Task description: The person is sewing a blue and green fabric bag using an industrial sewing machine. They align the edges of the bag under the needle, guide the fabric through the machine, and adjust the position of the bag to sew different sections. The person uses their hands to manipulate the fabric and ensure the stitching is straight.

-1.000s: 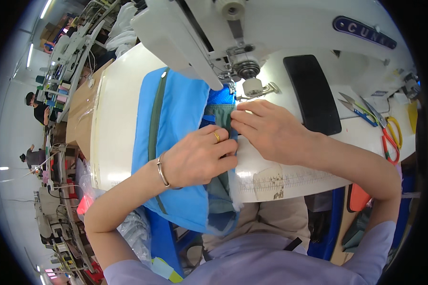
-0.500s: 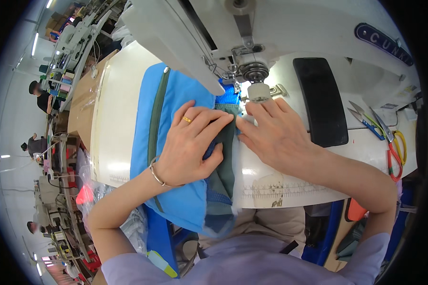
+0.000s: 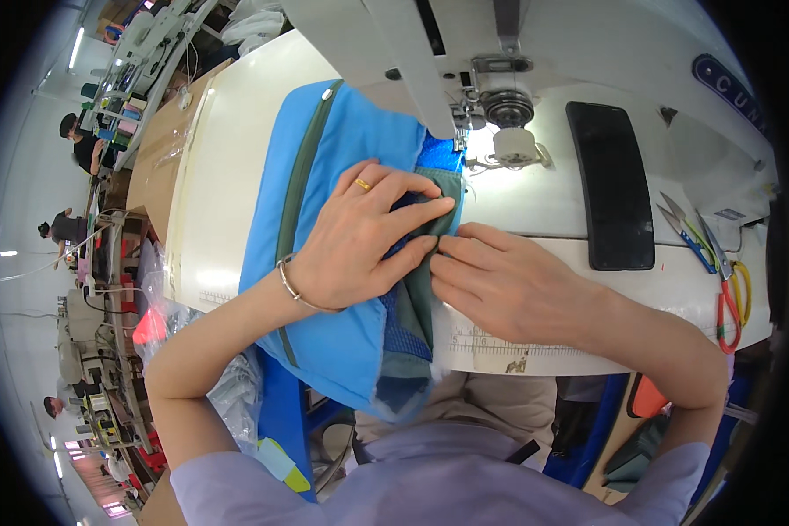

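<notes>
A blue fabric piece [image 3: 342, 351] with a dark green zipper strip [image 3: 300, 188] lies on the sewing table under my left forearm. Along its right edge run a dark green fabric panel [image 3: 419, 285] and dark blue mesh [image 3: 401, 320]. My left hand [image 3: 368, 230], wearing a ring and a bracelet, grips the green panel between thumb and fingers. My right hand [image 3: 510, 285] pinches the panel's right edge, fingertips close to the left thumb. Bright blue material [image 3: 440, 154] at the far end reaches the presser foot [image 3: 460, 138] of the sewing machine [image 3: 579, 44].
A black phone [image 3: 611, 188] lies right of the machine's needle area. Beyond it are snips [image 3: 688, 237] and red-and-yellow-handled scissors [image 3: 728, 302]. A printed ruler strip [image 3: 543, 351] follows the table's front edge. Other people and machines [image 3: 88, 342] stand at the far left.
My right hand has drawn back from beside the presser foot toward me and now pinches the fabric edge. My left thumb has moved up toward the fingertips. The whole view has shifted slightly.
</notes>
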A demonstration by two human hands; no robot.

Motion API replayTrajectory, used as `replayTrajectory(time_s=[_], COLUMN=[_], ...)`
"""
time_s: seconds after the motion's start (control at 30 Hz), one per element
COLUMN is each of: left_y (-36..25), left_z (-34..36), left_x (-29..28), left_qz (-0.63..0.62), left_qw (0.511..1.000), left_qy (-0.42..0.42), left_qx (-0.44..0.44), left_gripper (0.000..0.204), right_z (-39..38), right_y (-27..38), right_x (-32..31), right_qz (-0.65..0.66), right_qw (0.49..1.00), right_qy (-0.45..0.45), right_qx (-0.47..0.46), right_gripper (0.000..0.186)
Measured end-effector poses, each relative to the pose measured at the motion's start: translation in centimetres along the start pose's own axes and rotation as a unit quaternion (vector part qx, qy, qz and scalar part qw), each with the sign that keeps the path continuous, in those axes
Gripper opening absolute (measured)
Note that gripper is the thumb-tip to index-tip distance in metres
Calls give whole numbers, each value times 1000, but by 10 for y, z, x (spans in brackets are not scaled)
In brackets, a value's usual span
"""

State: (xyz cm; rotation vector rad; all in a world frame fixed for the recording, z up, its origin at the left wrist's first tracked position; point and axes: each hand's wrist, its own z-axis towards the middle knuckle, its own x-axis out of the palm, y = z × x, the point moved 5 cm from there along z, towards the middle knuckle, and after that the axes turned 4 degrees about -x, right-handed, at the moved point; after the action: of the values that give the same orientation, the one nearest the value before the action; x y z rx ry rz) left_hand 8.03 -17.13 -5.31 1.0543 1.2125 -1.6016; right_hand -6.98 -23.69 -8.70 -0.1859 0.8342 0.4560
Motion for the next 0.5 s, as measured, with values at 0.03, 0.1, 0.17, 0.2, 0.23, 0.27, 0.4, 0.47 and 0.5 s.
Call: replayTrajectory(time_s=[0.03,0.1,0.17,0.2,0.23,0.27,0.4,0.47,0.5], left_y=[0,1,-2,-3,-3,-4,-7,-7,-7], left_z=[0,-1,-1,0,-1,-1,0,-1,-2], left_x=[-1,-1,-1,-1,0,1,2,4,4], left_qz=[1,0,3,5,7,10,24,21,20], left_qw=[1000,1000,1000,1000,1000,1000,999,999,999], left_qy=[-3,-8,-8,-8,-15,-22,-35,-39,-41], left_qx=[-3,-6,-13,-16,-14,-13,-9,-14,-17], left_gripper=[45,46,50,52,54,55,58,58,57], right_z=[1,0,-2,-4,-5,-4,-2,-3,-5], right_y=[0,6,14,21,26,29,32,31,31], right_x=[0,-2,-7,-11,-12,-12,-9,-9,-10], right_qz=[9,-27,-22,0,23,26,38,62,82], right_qw=[1000,998,996,994,992,993,995,994,993], right_qy=[3,49,84,96,109,100,57,35,25], right_qx=[4,-14,-33,-42,-51,-57,-73,-80,-86], right_gripper=[20,20,21,21,22,21,24,27,27])
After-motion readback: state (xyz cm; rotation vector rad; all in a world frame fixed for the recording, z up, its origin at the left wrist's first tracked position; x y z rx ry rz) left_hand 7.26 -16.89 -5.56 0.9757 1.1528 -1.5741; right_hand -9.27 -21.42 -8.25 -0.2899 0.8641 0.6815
